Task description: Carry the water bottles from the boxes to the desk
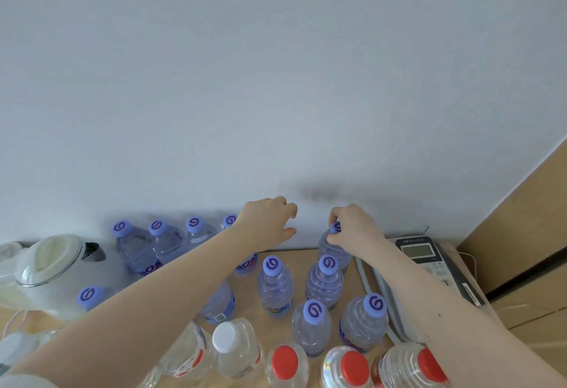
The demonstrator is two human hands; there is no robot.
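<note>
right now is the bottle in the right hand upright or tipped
Upright: the bottle stands cap up, the right hand pinching its cap.

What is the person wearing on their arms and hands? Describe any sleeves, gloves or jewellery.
The left arm and right arm are bare, with no sleeves over the forearms. The left hand and right hand show no gloves, rings or watch. A pale edge at the lower left corner may be a sleeve; unclear.

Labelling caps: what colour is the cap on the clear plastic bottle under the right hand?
Lilac cap with a dark purple swirl, head view.
</note>
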